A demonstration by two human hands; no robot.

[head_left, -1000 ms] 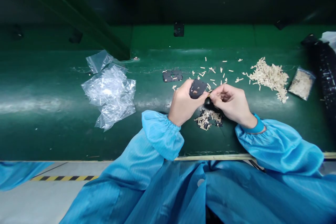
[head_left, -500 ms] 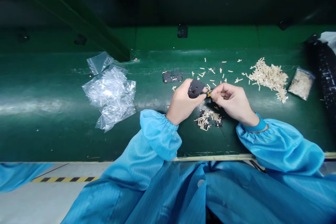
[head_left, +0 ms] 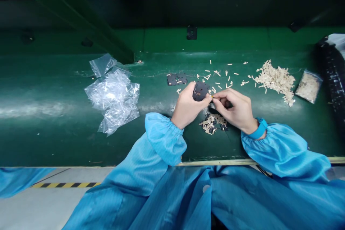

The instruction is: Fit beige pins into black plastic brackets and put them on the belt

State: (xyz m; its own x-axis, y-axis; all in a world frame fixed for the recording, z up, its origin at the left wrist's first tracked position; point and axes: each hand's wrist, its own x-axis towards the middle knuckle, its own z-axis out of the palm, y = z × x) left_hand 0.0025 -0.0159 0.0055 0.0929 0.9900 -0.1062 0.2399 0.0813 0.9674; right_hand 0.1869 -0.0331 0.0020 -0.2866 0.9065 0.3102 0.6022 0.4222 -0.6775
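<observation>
My left hand [head_left: 187, 106] is closed around a flat black plastic plate [head_left: 201, 91] with cut-outs. The fingers of my right hand [head_left: 234, 109] pinch at the plate's right edge, where a tiny yellow piece [head_left: 212, 96] shows between both hands. How that piece is joined to the plate, I cannot tell. Below the hands lies a small heap of beige strips and black bits [head_left: 212, 123]. A second black plate [head_left: 176, 78] rests flat, just beyond my left hand. Loose beige strips [head_left: 217, 73] are scattered past my fingertips.
On the green bench [head_left: 67, 140], clear plastic bags [head_left: 113, 95] lie in a pile to the left. A larger heap of beige pieces [head_left: 276, 79] sits to the right, beside a filled zip bag [head_left: 308, 85]. A green beam [head_left: 81, 18] crosses the upper left.
My right hand has moved slightly left, bringing its fingertips up against the plate's edge. Less of the yellow piece shows now. My left hand stays nearly still with the plate.
</observation>
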